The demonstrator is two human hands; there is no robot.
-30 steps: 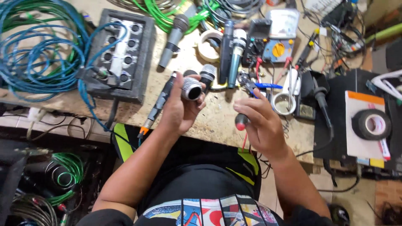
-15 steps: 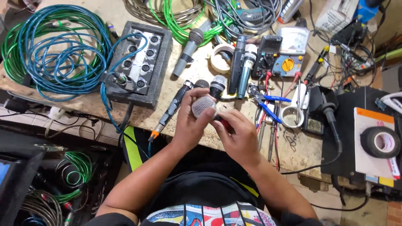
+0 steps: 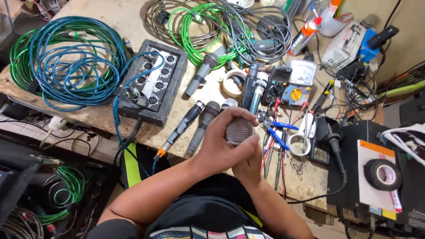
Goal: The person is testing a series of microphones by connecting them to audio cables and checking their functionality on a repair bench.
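My left hand wraps around a round metal mesh microphone grille, fingers curled over its top. My right hand sits under the left, closed on the part below the grille, which is hidden by the fingers. Both hands hover over the near edge of the wooden workbench. Just behind them lie two dark microphones side by side, pointing away from me.
A grey connector box with a blue cable coil lies left. Green cables, upright microphones, a multimeter, blue pliers and a tape roll on a black case crowd the right.
The right hand came in from the right and joined the left under the grille. The grille now sits lower and nearer me, gripped by both hands.
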